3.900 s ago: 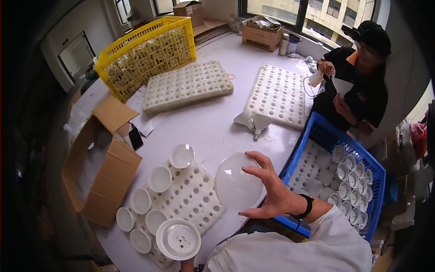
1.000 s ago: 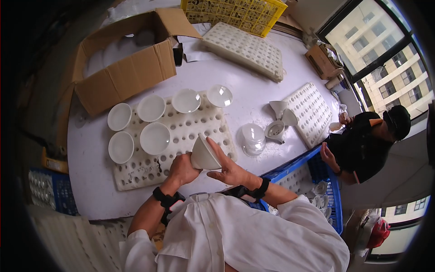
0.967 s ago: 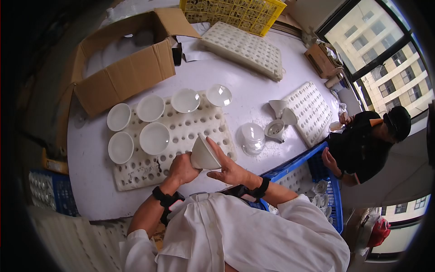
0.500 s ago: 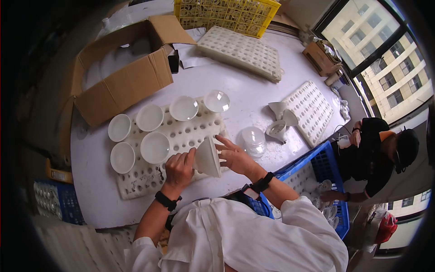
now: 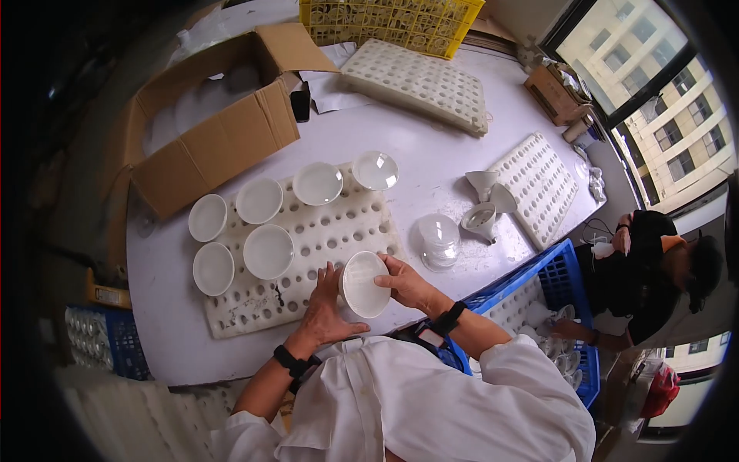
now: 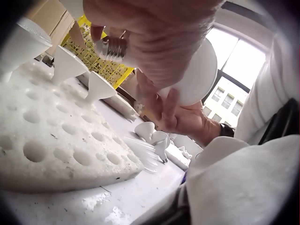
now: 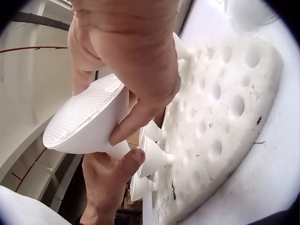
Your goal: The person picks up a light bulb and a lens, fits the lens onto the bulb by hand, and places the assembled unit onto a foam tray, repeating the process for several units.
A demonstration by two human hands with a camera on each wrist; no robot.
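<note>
In the head view I hold a white reflector lamp (image 5: pixel 365 286), its face turned up toward me. My right hand (image 5: pixel 412 285) pinches its rim, thumb over the face and fingers behind. In the right wrist view a textured clear lens (image 7: pixel 86 110) covers the lamp's wide end. My left hand (image 5: pixel 323 312) is around the narrow neck, with straight fingers behind the lamp and the thumb spread below. A metal screw base (image 6: pixel 112 48) shows by the left fingers in the left wrist view. Under the hands lies a foam tray (image 5: pixel 331 231) carrying several white lamps (image 5: pixel 269 252).
A stack of clear lenses (image 5: pixel 439 242) and several loose lamps (image 5: pixel 482 219) lie right of the tray. A cardboard box (image 5: pixel 215 138) stands at left. A blue crate (image 5: pixel 570 269) is at right, where another person (image 5: pixel 654 269) reaches in. More foam trays (image 5: pixel 416 85) lie farther back.
Earlier the right hand held a clear lens and the left an uncovered lamp; now one lensed lamp is between both hands. Over the last half second its face has turned up and the left fingers have straightened.
</note>
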